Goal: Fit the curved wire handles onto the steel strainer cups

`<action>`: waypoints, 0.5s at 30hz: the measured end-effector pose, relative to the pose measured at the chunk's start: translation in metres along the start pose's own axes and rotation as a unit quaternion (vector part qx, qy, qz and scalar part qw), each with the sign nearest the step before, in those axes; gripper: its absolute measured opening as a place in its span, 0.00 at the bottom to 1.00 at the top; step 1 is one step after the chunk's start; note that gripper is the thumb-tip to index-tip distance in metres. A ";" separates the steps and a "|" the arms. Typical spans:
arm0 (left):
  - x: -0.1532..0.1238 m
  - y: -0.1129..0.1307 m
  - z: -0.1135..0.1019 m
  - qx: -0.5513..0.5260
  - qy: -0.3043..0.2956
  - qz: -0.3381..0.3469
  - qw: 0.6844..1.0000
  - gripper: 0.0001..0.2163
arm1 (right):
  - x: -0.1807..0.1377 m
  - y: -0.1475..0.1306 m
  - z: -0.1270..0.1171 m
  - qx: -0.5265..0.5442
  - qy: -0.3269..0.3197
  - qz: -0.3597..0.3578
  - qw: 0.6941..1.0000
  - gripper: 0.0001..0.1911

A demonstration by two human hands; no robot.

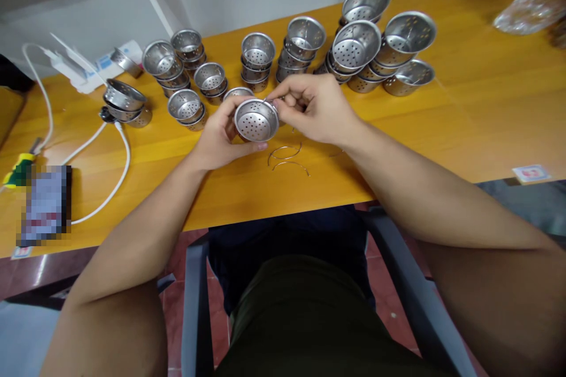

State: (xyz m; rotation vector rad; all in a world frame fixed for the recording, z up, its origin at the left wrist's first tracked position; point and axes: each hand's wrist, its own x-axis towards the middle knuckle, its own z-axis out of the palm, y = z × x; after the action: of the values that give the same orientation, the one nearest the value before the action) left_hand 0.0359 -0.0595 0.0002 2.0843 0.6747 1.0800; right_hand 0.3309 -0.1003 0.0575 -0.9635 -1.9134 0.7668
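My left hand is closed around a small perforated metal cup, tilted so that its holed bottom faces me. At the cup's right rim, my right hand pinches what looks like a thin metal wire; the fingers hide most of it. Below the cup, several thin curved wires lie loose on the table. Just behind my left hand, another perforated cup is partly hidden.
Stacks of perforated cups line the wooden table, with larger ones toward the right. At left are a power strip, white cable, screwdriver and blurred phone-like object. A plastic bag lies far right.
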 end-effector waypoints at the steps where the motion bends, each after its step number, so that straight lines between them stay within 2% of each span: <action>1: 0.000 0.000 0.001 0.001 0.001 -0.004 1.000 0.53 | 0.000 0.001 0.001 -0.005 0.000 0.002 1.000 0.18; 6: -0.001 0.004 0.007 0.013 0.011 -0.027 0.999 0.52 | 0.001 0.006 0.005 -0.022 0.007 0.011 1.000 0.19; 9: 0.000 0.010 0.008 0.027 0.015 -0.024 0.999 0.51 | 0.000 0.007 0.009 -0.032 0.020 0.013 0.999 0.16; 15: 0.002 0.013 0.020 0.060 0.009 0.006 0.998 0.59 | -0.001 0.003 0.026 -0.015 0.048 0.006 0.999 0.08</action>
State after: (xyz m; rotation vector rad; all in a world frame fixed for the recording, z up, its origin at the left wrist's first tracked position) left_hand 0.0561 -0.0727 0.0028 2.1857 0.7537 1.0900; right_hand 0.3094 -0.1035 0.0420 -1.0137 -1.8429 0.6878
